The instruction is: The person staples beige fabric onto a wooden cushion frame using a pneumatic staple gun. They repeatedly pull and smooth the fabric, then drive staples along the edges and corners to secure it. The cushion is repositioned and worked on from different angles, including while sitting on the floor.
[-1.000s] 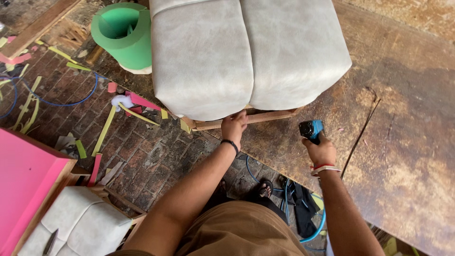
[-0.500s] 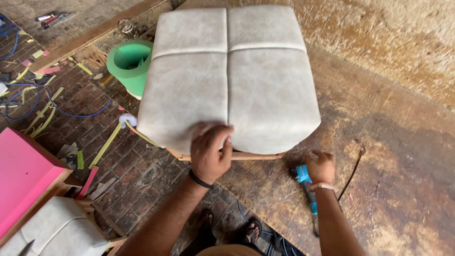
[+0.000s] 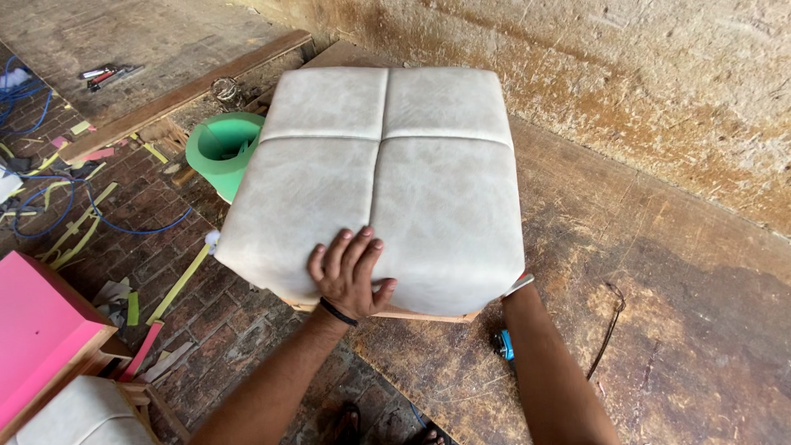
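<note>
A square grey upholstered ottoman (image 3: 387, 165) with a cross seam stands on a worn wooden board (image 3: 676, 330), top face up. My left hand (image 3: 350, 276) lies flat on its near edge, fingers slightly spread, a black band on the wrist. Along the ottoman's near right corner runs my right forearm (image 3: 540, 363). The hand itself is hidden behind that corner, and only the banded wrist (image 3: 519, 286) shows. A small blue tool (image 3: 504, 344) lies on the board beside that forearm.
A green foam roll (image 3: 218, 148) stands left of the ottoman. Blue cord (image 3: 49, 198), yellow and pink scraps litter the brick floor. At the lower left are a pink panel (image 3: 37, 330) and a second grey cushion (image 3: 78, 416). A plank (image 3: 189, 91) lies behind.
The ottoman's top has come round to face me. My left hand moved from its lower frame onto the top. My right hand left the blue tool on the board and went behind the corner.
</note>
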Demonstrator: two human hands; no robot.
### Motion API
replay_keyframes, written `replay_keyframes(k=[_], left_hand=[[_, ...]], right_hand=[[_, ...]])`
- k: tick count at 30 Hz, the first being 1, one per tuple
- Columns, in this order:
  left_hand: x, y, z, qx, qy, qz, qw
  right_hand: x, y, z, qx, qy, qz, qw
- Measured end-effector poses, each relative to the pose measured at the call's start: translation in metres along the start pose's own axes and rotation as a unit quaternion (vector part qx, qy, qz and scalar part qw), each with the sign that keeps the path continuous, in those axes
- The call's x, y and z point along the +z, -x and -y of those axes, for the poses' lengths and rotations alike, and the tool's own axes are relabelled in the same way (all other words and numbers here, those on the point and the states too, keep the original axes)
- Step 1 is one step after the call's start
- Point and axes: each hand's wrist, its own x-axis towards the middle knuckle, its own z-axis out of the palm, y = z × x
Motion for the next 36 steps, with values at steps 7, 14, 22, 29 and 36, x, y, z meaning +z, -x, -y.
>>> replay_keyframes(k=[7, 14, 22, 29, 36], left_hand=[[-0.026, -0.015, 0.141, 0.077, 0.114, 0.16, 0.977], [-0.049, -0.114, 0.218, -0.449, -0.003, 0.514, 0.731], [-0.019, -0.144, 0.095, -0.094, -0.023, 0.588, 0.803], [-0.025, -0.153, 0.077, 0.047, 0.008, 0.595, 0.802], [-0.036, -0.114, 0.041, 0.379, -0.124, 0.55, 0.734]], right_hand=[[0.023, 0.082, -0.133, -0.019, -0.029, -0.142, 0.989], [0.03, 0.099, -0.192, 0.054, 0.156, 0.156, 0.974], [0.019, 0.061, -0.189, 0.085, -0.059, 0.162, 0.981], [0.028, 0.048, -0.216, 0.037, -0.019, 0.04, 0.998], [0.042, 0.02, -0.229, -0.088, 0.093, 0.009, 0.992]])
